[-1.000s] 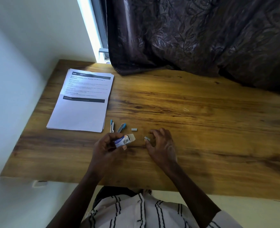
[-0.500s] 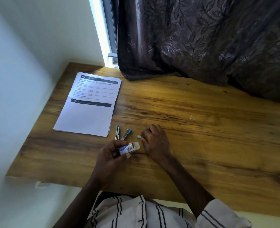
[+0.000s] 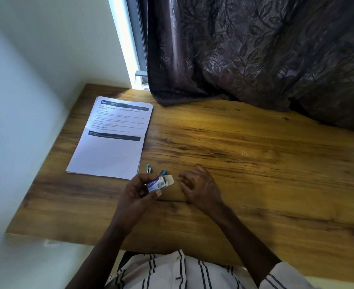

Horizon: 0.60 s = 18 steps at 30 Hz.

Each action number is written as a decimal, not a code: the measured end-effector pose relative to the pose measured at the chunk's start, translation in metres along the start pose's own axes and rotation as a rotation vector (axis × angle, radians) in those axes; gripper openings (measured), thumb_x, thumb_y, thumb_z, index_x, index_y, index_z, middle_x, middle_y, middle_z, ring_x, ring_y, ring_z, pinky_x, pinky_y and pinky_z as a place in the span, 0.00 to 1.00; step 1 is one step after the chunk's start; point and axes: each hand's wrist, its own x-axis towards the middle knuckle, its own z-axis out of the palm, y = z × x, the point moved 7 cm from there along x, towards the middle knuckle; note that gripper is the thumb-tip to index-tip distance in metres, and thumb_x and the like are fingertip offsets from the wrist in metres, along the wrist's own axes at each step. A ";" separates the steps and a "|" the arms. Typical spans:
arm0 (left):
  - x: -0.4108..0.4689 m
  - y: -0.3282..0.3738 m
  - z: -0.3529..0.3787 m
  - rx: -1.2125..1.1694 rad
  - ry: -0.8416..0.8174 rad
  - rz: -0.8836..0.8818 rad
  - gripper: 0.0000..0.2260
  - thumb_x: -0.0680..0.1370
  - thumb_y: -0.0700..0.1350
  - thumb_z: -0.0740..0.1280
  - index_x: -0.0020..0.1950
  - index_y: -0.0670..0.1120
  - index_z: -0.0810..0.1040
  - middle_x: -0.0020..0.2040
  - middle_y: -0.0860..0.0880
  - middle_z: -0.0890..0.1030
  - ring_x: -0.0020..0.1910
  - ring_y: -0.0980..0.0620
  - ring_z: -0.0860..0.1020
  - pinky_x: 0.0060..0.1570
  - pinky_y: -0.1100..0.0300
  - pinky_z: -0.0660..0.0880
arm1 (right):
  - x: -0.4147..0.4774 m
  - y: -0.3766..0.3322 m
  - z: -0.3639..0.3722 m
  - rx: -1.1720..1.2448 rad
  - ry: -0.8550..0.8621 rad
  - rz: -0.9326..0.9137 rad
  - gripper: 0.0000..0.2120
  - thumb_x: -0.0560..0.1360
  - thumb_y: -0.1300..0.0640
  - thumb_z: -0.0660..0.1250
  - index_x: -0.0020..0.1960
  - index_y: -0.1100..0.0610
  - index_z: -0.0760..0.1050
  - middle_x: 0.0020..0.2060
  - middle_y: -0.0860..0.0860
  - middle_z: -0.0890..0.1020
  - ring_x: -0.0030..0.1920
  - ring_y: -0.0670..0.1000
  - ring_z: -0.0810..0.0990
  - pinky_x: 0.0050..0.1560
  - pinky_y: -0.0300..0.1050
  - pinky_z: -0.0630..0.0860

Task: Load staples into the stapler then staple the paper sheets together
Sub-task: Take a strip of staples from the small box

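My left hand (image 3: 138, 195) grips a small blue-and-white staple box (image 3: 156, 184) just above the wooden table, its cardboard flap (image 3: 170, 180) open to the right. My right hand (image 3: 199, 186) is beside the flap with its fingers curled down. A thin sliver of a staple strip (image 3: 178, 180) shows at its fingertips, and the rest is hidden. The small blue stapler lies open behind the box, with one part (image 3: 149, 168) near the paper and the other (image 3: 163, 172) partly hidden by the box. The stack of printed paper sheets (image 3: 113, 140) lies at the left.
The wooden table (image 3: 255, 184) ends at a wall on the left and a near edge by my striped shirt. A dark curtain (image 3: 255, 59) hangs over the back edge. A tiny bent staple (image 3: 244, 153) lies to the right.
My right hand went left to the loose staple strip on the table and has curled over it. That strip no longer shows on the table. The left hand still holds the box.
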 end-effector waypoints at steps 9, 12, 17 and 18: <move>0.006 0.005 0.005 -0.006 0.003 0.004 0.16 0.74 0.33 0.75 0.59 0.44 0.81 0.57 0.49 0.86 0.57 0.48 0.84 0.50 0.60 0.82 | -0.027 -0.011 -0.042 0.751 0.194 0.157 0.06 0.77 0.61 0.74 0.50 0.50 0.84 0.44 0.43 0.86 0.47 0.46 0.85 0.47 0.39 0.82; 0.006 0.008 0.009 0.033 -0.020 0.029 0.17 0.74 0.33 0.75 0.60 0.45 0.82 0.57 0.49 0.86 0.57 0.47 0.85 0.51 0.57 0.83 | -0.024 -0.017 -0.040 0.731 0.102 0.172 0.07 0.78 0.60 0.73 0.54 0.51 0.85 0.46 0.40 0.86 0.50 0.39 0.85 0.49 0.33 0.80; 0.009 0.010 0.012 0.078 -0.032 0.055 0.18 0.73 0.34 0.76 0.61 0.46 0.82 0.57 0.48 0.86 0.57 0.46 0.85 0.52 0.54 0.84 | -0.019 -0.015 -0.039 0.739 0.113 0.230 0.05 0.77 0.58 0.74 0.52 0.52 0.85 0.45 0.43 0.86 0.47 0.41 0.85 0.47 0.36 0.81; 0.009 0.011 0.013 0.080 -0.035 0.059 0.18 0.73 0.34 0.76 0.61 0.46 0.82 0.57 0.48 0.86 0.57 0.46 0.85 0.52 0.53 0.84 | -0.019 -0.015 -0.039 0.746 0.108 0.230 0.04 0.77 0.59 0.74 0.51 0.52 0.85 0.43 0.44 0.86 0.46 0.42 0.85 0.46 0.37 0.81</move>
